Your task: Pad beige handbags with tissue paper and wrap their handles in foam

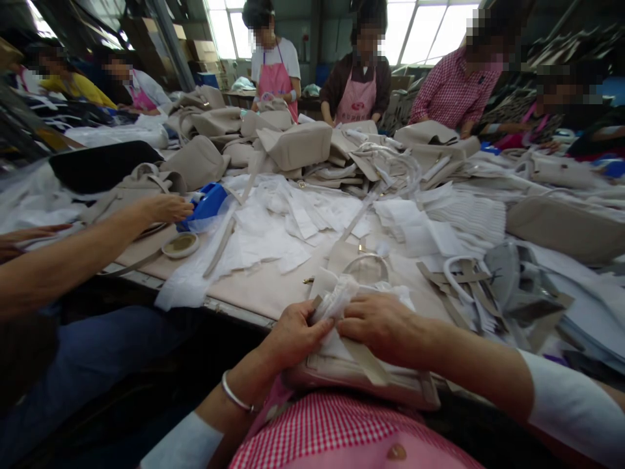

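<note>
Tabletop, pale, beyond the near bag. Heap of beige bags, farther out from the near bag. White sheets, loose, between near bag and heap. Near bag itself: beige, at the tabletop's close edge. Left hand above near bag, in a narrow pinch on white wrapping. Right hand also above, fingers curled at the wrapping; firm grip or light touch, cannot tell. Beige strip across near bag.

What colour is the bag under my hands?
The bag is pale beige, showing best in the head view, the only one here.
</note>
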The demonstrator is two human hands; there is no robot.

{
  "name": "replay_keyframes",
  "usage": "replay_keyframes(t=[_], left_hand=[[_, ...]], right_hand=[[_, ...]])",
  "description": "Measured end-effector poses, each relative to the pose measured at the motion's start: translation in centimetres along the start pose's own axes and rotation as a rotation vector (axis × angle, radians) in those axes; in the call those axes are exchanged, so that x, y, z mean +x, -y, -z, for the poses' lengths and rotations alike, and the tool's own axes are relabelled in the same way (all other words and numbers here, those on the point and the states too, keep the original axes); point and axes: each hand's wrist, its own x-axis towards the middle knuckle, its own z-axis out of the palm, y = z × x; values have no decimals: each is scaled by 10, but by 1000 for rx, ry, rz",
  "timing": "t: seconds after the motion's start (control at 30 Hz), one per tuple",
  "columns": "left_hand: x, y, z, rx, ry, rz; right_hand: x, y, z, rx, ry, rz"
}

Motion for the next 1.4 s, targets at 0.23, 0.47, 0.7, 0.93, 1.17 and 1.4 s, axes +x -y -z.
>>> replay_keyframes(t=[0.23,0.47,0.7,0.93,1.17,1.4], left_hand=[[-5,-8,-7,222,-54,-30],[-8,-6,-12,257,-85,-105],[-1,-1,-18,327,-117,-63],[0,-1,-19,384,-128,-138],[1,-2,-18,326,-157,-55],[2,4,-19,137,-122,6]], right_hand=[[32,-20,-8,-352,-23,148],[28,-37,-29,-194,-250,129],[24,-32,-18,-64,-234,132],[28,13,6,-493,44,-9],[37,-4,-31,-17,-320,-172],[-11,-39,33,-115,-543,-438]])
